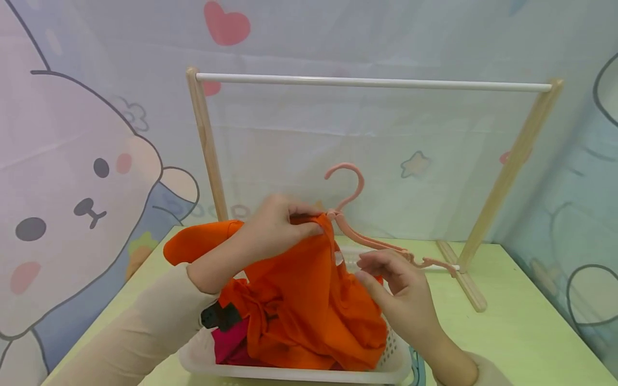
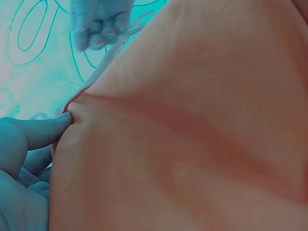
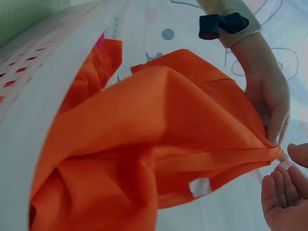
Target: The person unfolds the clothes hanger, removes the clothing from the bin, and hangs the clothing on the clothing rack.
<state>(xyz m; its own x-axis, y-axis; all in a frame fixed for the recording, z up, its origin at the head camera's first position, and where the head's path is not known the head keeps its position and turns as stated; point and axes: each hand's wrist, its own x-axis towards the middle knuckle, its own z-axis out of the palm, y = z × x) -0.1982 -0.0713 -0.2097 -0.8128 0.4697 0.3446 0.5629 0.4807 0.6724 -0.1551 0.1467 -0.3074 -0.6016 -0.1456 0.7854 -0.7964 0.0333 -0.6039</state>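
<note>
My left hand (image 1: 272,228) pinches the neckline edge of an orange shirt (image 1: 304,284) between thumb and fingers, right at the neck of a pink clothes hanger (image 1: 359,236). One side of the hanger is hidden by the cloth, while its hook points up and its other arm slopes out to the right. A white label (image 3: 199,186) shows inside the shirt's neck. The lower part of the shirt lies bunched in a white basket (image 1: 289,373). Near the hanger's exposed arm, my right hand (image 1: 405,300) has loosely bent fingers, thumb apart, with nothing visible between them.
Behind the basket stands a rack with wooden legs (image 1: 512,171) and a white top bar (image 1: 372,82). Magenta cloth (image 1: 232,343) lies under the shirt. A blue-grey plastic piece (image 1: 417,367) sits at the basket's right side on the pale green table (image 1: 536,332).
</note>
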